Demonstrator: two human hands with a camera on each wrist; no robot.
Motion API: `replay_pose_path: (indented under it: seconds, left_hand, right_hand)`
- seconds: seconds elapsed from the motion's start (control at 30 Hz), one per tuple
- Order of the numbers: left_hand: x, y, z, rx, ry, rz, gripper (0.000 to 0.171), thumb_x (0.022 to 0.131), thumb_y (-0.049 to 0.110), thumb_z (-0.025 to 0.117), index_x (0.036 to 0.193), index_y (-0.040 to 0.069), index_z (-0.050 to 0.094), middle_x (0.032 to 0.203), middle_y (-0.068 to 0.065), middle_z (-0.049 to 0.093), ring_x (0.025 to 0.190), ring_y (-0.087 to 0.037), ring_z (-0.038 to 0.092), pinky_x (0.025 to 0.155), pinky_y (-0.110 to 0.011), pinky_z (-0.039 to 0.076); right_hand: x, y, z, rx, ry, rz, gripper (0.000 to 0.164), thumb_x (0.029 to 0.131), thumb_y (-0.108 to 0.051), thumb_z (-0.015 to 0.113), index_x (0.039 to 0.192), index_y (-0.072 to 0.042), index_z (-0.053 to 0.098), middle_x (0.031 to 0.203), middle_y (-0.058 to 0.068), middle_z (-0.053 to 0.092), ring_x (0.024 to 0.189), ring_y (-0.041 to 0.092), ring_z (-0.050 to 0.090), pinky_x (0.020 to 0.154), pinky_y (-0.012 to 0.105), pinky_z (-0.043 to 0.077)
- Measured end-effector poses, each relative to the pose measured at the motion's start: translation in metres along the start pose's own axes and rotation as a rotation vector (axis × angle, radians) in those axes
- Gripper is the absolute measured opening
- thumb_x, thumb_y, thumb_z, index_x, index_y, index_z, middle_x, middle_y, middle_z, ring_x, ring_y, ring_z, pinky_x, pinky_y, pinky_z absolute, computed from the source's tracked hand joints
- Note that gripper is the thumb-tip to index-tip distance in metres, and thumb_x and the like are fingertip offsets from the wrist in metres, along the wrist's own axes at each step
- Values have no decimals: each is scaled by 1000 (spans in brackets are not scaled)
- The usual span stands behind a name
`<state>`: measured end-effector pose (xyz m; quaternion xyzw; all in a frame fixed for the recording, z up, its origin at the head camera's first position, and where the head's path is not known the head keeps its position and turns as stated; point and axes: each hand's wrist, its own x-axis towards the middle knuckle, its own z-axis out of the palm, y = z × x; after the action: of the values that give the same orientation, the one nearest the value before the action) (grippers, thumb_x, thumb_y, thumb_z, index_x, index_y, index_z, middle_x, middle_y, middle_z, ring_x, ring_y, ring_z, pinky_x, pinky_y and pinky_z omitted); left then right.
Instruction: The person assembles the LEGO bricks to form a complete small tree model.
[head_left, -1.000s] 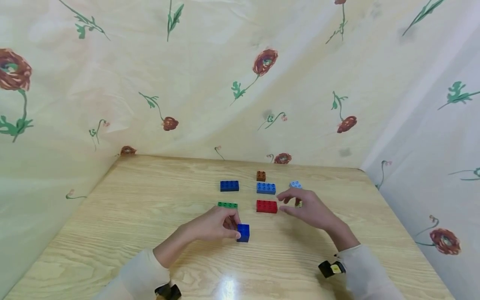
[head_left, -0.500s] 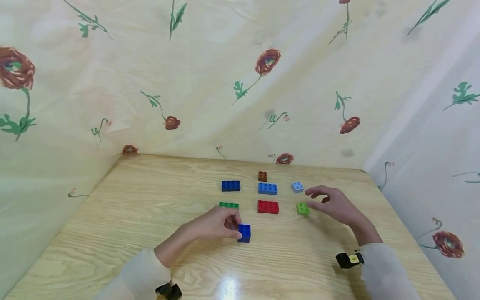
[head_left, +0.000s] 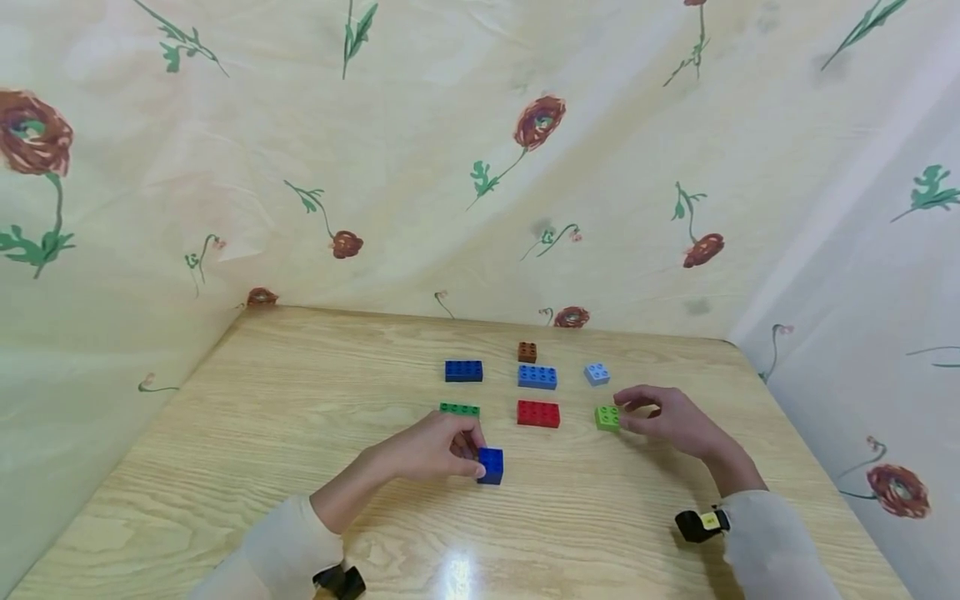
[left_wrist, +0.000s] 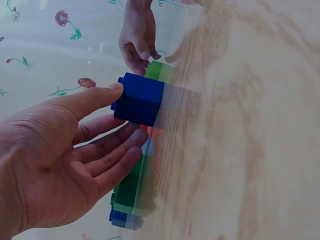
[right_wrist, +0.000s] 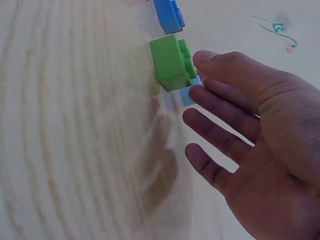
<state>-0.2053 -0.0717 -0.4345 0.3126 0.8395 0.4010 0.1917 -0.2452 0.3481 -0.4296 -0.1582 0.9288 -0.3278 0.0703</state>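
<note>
My left hand (head_left: 429,447) pinches a small dark blue building brick (head_left: 491,466), thumb at its near edge; the left wrist view shows the brick (left_wrist: 142,100) low over the wood, the other fingers loosely bent beneath. At the right, my right hand (head_left: 670,419) comes up to a lime green 2x2 brick (head_left: 607,418). Its thumb and index fingertips are right at the studs of that brick (right_wrist: 172,62) in the right wrist view, the remaining fingers spread. Just beyond the left hand lies a green brick (head_left: 460,409), partly hidden by it.
Several more bricks lie in loose rows on the wooden table (head_left: 300,392): red (head_left: 537,414), medium blue (head_left: 537,377), dark blue (head_left: 463,372), brown (head_left: 527,352) and light blue (head_left: 597,373). A flowered cloth (head_left: 412,167) hangs behind and at both sides.
My right hand has moved right, from beside the red brick to the lime green brick, uncovering it and the light blue one. The left hand stays on the small blue brick.
</note>
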Motion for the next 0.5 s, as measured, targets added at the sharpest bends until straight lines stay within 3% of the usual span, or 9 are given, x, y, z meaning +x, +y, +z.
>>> replay_pose_path:
  seconds: [0.2,0.5]
  left_hand:
    - [1,0,0,9,0,8,17,92,21,79,103,18,66,99,7,69,88,-2,65,81,-18,56]
    - [0,-1,0,8,1,6,17,93,21,79,103,17,66,100,6,68,89,-4,66,82,-18,55]
  right_hand:
    - [0,6,4,-17,-4,7,37,96,-27,74,127,-8,69,122,8,72,114,27,64,85,27,53]
    - [3,5,8,-25,-6,23,34,96,-24,73,126,-8,70,123,10,71,114,26,62,90,37,53]
